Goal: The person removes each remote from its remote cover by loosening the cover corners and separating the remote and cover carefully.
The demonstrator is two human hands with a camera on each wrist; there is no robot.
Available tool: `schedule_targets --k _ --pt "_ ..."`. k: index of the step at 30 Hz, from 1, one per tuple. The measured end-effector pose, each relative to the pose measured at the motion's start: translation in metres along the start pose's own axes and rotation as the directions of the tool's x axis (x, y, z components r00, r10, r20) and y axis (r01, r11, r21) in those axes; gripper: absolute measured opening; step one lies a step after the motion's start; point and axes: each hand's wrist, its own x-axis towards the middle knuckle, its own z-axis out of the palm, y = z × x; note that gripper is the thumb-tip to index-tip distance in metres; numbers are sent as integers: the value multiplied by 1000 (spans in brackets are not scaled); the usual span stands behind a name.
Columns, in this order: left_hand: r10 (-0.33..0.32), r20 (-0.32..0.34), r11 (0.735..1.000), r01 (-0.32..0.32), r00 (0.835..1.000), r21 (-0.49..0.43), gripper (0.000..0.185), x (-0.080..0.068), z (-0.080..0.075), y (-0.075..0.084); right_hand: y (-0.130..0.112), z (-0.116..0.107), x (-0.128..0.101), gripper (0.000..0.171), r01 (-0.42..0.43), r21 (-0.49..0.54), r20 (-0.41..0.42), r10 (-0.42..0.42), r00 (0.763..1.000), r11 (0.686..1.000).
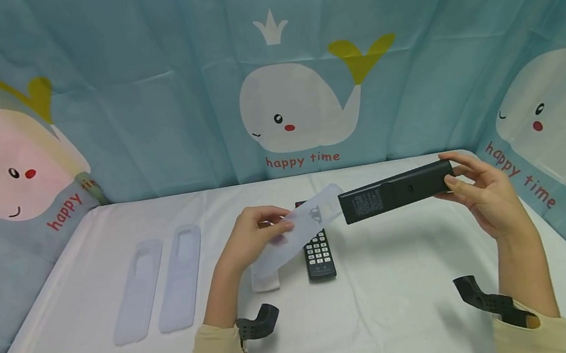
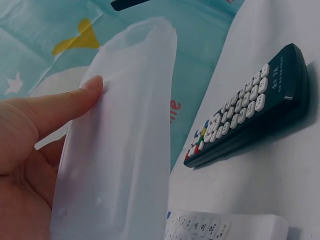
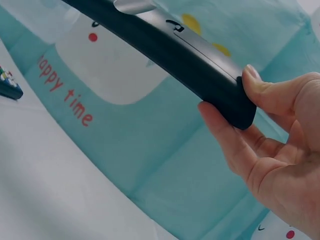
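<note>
A translucent silicone remote cover is pinched between the thumb and fingers of my left hand, raised above the table and tilted up to the right. My right hand grips the right end of a black remote control, its back with a printed label turned toward the head view. The remote's left end is close to the cover's upper open end; whether they touch I cannot tell. In the right wrist view, thumb and fingertips hold the end of the black remote.
Beneath the cover lie another black remote with white buttons, face up, and a white remote, partly hidden. Two more translucent covers lie at the left. A blue whale-print curtain stands behind the white table.
</note>
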Motion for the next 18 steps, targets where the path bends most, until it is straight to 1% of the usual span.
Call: schedule_targets --k 5,10,12,18 --pt "6 -5 1000 -6 1000 -5 25 0 -2 -1 1 3 1 40 -5 -14 -6 5 1000 1000" --pt "-9 -32 1000 9 999 11 24 -1 -6 -3 2 4 2 41 -15 -33 -22 14 1000 999" --pt "-16 -42 1000 17 999 16 24 -2 -8 -3 3 4 2 41 -28 -42 -24 27 999 999" --pt "-32 -53 999 34 998 22 26 -3 -14 -3 4 5 2 32 -87 -87 -52 83 995 992"
